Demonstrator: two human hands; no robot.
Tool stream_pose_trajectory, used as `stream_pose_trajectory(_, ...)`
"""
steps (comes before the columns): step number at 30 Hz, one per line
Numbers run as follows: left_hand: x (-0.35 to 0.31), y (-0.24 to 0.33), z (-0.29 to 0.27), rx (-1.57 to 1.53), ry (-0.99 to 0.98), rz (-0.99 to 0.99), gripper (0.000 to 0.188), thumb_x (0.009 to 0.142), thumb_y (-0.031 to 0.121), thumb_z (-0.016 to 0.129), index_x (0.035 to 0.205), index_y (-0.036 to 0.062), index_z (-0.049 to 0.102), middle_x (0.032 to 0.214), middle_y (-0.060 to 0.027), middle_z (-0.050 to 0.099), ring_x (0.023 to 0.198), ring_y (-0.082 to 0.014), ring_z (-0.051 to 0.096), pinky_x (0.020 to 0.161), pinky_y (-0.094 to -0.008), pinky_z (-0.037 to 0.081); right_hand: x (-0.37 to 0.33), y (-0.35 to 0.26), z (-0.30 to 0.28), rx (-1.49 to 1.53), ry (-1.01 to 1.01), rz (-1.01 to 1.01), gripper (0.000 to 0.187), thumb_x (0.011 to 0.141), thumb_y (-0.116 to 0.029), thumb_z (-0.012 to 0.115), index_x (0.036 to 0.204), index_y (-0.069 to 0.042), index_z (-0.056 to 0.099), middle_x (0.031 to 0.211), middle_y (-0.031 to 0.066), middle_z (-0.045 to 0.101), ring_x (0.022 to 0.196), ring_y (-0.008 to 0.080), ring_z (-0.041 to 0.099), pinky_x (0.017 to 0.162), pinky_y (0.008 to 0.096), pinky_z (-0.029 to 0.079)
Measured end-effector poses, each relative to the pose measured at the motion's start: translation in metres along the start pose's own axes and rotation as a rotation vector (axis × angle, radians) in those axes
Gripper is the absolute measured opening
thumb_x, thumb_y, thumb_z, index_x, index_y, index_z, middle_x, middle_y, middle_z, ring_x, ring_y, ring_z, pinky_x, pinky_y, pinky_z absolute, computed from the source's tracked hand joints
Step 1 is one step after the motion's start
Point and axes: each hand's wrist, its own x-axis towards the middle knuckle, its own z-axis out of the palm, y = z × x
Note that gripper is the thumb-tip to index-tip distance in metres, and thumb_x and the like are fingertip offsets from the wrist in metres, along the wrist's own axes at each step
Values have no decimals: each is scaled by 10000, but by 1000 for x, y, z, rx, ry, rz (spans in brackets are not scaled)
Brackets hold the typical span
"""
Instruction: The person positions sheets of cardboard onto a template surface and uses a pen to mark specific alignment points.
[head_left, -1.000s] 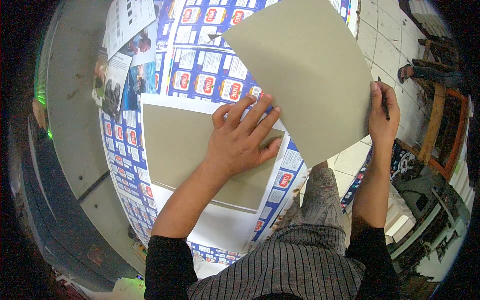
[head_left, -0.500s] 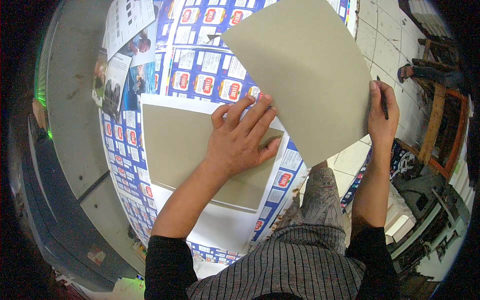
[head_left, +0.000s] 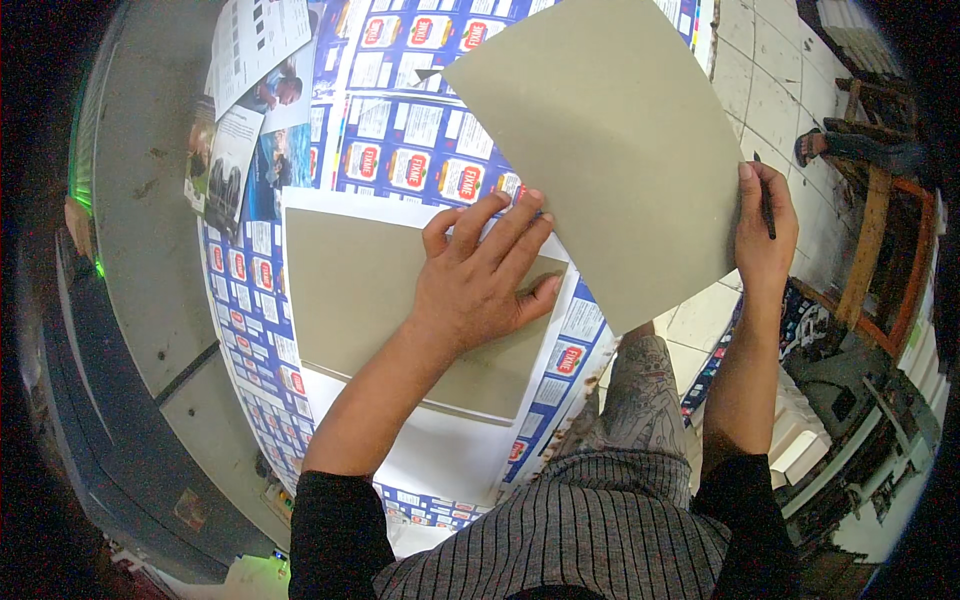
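My left hand [head_left: 480,270] lies with fingers spread over a grey-beige board [head_left: 350,270], which rests on a white sheet [head_left: 440,450]. Its fingertips reach the lower left edge of a second, larger grey-beige board [head_left: 610,150]. At that board's right edge, my right hand [head_left: 768,235] pinches it between thumb and fingers. A thin dark stick like a pen or pencil [head_left: 769,200] is also tucked in my right hand. The larger board slants over the table's right side and past its edge. My palm and forearm hide part of the lower board.
Blue printed label sheets [head_left: 405,165] cover the table. Photo prints and papers [head_left: 260,130] lie at the upper left. Beyond the left side runs a grey machine surface [head_left: 150,260]. On the right are floor tiles [head_left: 755,80], a wooden frame [head_left: 865,250] and another person's foot [head_left: 812,146].
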Motion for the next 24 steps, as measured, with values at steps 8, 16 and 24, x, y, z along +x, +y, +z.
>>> stream_pose_trajectory(8, 3, 1, -3, -20, 13, 5, 602, 729, 431, 773, 1251, 172, 620, 1437, 10, 514, 1249, -221, 467, 1006, -438, 299, 1, 0, -5, -11, 32, -33, 262, 990, -278, 608, 1052, -28, 653, 879, 144, 700, 790, 176, 634, 764, 320, 510)
stream_pose_trajectory(16, 0, 5, 2, -39, 52, -4, 477, 772, 414, 706, 1166, 150, 653, 1374, -8, 544, 1269, -189, 442, 1028, -427, 279, 2, -2, -24, 270, 139, -48, 303, 1039, -172, 498, 1255, 25, 577, 1038, 122, 691, 883, 179, 632, 815, 305, 498)
stream_pose_trajectory(24, 1, 0, -1, -103, 55, -27, 556, 727, 423, 751, 1202, 156, 637, 1414, -7, 530, 1279, -215, 447, 1042, -442, 290, -54, -50, -20, 658, -401, -104, 128, 876, 2, 687, 998, 34, 667, 927, 116, 672, 774, 164, 634, 720, 271, 521)
